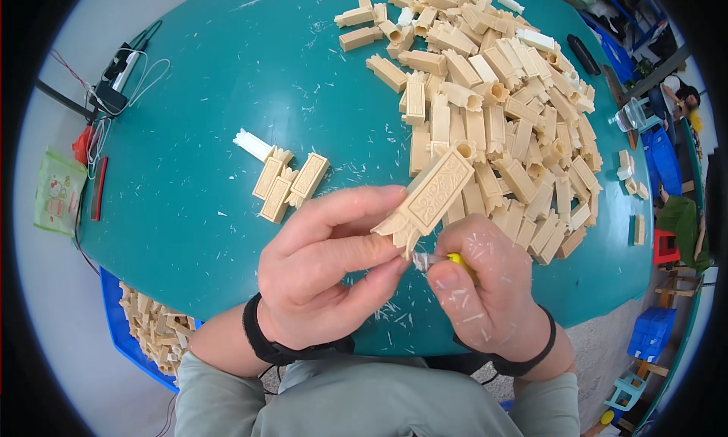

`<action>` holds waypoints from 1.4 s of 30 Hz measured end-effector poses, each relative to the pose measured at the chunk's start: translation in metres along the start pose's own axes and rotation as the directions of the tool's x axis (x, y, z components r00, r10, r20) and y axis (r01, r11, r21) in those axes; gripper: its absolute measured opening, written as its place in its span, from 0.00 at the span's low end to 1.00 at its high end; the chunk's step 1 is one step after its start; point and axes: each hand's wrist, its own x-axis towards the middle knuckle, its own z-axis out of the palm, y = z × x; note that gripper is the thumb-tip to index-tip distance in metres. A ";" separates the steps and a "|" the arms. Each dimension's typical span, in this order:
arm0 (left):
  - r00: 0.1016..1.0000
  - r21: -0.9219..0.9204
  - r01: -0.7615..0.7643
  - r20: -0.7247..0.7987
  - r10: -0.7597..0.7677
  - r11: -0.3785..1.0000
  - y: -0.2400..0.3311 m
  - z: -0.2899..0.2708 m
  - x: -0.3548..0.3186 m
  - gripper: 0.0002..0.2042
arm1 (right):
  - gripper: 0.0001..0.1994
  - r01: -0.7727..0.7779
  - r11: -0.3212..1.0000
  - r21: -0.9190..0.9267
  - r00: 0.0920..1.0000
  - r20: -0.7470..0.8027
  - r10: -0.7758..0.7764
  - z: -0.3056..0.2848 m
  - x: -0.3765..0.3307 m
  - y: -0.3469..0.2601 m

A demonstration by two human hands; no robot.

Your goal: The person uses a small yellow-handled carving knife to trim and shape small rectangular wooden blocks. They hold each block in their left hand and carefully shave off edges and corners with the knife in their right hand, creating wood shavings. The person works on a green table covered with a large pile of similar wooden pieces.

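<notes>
On a big green table (189,96), a great heap of tan blocks (531,156) is piled at the far right. Past the near left edge, a blue bin (115,316) is filled with more small tan blocks. Left of the heap, a little group of 3 tan blocks (309,177) and 1 white block (252,144) is set apart.

Near the front edge, 2 hands are held close together. By the left hand (322,263), 1 tan piece (436,194) is pinched at its lower end. By the right hand (489,281), a small tool with a yellow handle (464,266) is gripped in curled fingers. Its tip is held right beside the frilly end; whether they touch cannot be told.

If the tool is pushed too hard, the left fingers could be cut, since they are so near the tip. The right grip could be made slippy by the white bits stuck on it. A thin frill could be snapped if it is dug into.

The held piece is tilted, shaped like a long box, and marked with a framed, curly pattern. Its low end is shaped into leafy points. Tiny white shavings (390,319) are scattered nearby.
</notes>
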 end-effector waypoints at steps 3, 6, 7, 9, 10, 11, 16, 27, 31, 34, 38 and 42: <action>0.998 0.046 -0.008 0.066 0.005 0.999 -0.002 -0.005 -0.003 0.13 | 0.10 -0.003 1.000 -0.013 1.000 -0.002 0.003 0.002 0.000 0.002; 0.995 0.053 -0.003 0.096 -0.002 0.999 -0.001 -0.006 -0.004 0.14 | 0.10 0.014 1.000 -0.012 1.000 -0.021 -0.014 0.004 0.000 0.002; 0.995 0.053 -0.003 0.096 -0.002 0.999 -0.001 -0.006 -0.003 0.14 | 0.10 0.019 1.000 -0.020 1.000 -0.022 -0.019 0.004 0.000 0.003; 1.000 0.075 -0.024 0.019 0.023 0.997 -0.001 -0.002 -0.001 0.13 | 0.10 0.028 0.999 -0.035 0.999 -0.024 -0.029 0.005 0.001 0.004; 0.999 0.087 -0.035 -0.019 0.037 0.996 -0.001 0.000 0.000 0.12 | 0.10 0.038 0.998 -0.049 0.999 -0.024 -0.040 0.005 0.001 0.004; 0.999 0.101 -0.036 -0.018 0.038 0.994 -0.001 0.000 0.000 0.12 | 0.10 0.048 0.997 -0.062 0.998 -0.023 -0.050 0.004 0.001 0.005; 0.998 0.154 -0.036 -0.039 0.042 0.987 -0.001 0.000 -0.002 0.12 | 0.11 0.066 0.989 -0.132 0.995 -0.066 -0.076 0.007 0.002 0.005; 1.000 0.105 -0.006 -0.020 0.008 0.994 -0.002 -0.003 0.000 0.11 | 0.10 0.063 0.998 -0.014 0.996 -0.061 -0.064 -0.001 0.002 0.010; 0.997 -0.097 0.066 -0.024 -0.068 0.993 -0.002 0.000 0.001 0.10 | 0.09 -0.234 0.902 0.364 0.965 -0.025 0.260 -0.013 0.002 0.007; 0.987 -0.258 0.162 0.025 -0.161 0.952 -0.004 0.002 -0.005 0.09 | 0.09 -0.387 0.718 0.579 0.867 -0.036 0.497 -0.009 0.009 -0.001; 0.974 0.022 0.227 0.019 -0.227 0.974 -0.011 0.001 0.001 0.13 | 0.10 -0.196 0.861 0.470 0.925 -0.203 0.322 -0.004 0.005 0.011; 0.962 0.286 0.190 0.138 -0.236 0.939 -0.005 0.003 0.009 0.23 | 0.12 -0.054 0.987 0.149 0.985 -0.155 0.078 -0.002 0.005 0.017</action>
